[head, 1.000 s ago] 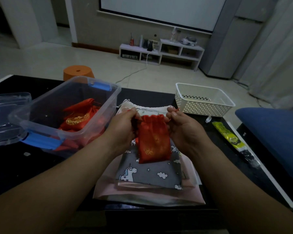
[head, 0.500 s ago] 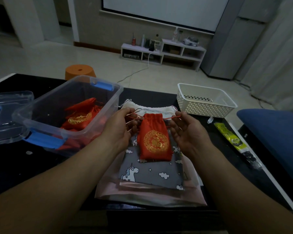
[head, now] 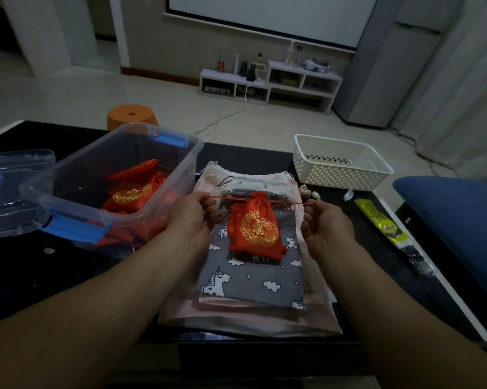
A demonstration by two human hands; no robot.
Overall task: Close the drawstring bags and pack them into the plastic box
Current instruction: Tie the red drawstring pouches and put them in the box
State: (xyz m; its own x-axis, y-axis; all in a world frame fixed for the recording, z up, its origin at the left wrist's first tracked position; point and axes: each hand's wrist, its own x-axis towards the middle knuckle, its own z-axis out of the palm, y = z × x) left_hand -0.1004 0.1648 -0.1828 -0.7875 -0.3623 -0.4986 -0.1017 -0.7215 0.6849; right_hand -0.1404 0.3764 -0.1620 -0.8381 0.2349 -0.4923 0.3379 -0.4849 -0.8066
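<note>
A small red drawstring bag (head: pixel 255 230) with a gold emblem lies on a stack of flat bags, its mouth gathered. My left hand (head: pixel 190 220) pinches the red drawstring on the bag's left and my right hand (head: pixel 325 223) pinches it on the right; the string runs taut between them. Under the red bag lies a grey unicorn-print bag (head: pixel 250 279), on pink and white bags (head: pixel 315 318). The clear plastic box (head: pixel 119 175) with blue latches stands to the left, holding several red bags (head: pixel 133 189).
The box's clear lid (head: pixel 9 186) lies at the far left. A white perforated basket (head: pixel 339 164) stands at the back right of the black table. A yellow packet (head: pixel 377 220) lies at the right, beside a blue cushion (head: pixel 455 220). An orange stool (head: pixel 131 115) stands behind the table.
My hands moved from the bag's mouth outward to both sides, pulling the red drawstring taut. The bag's mouth has gathered shut and its gold emblem faces up.
</note>
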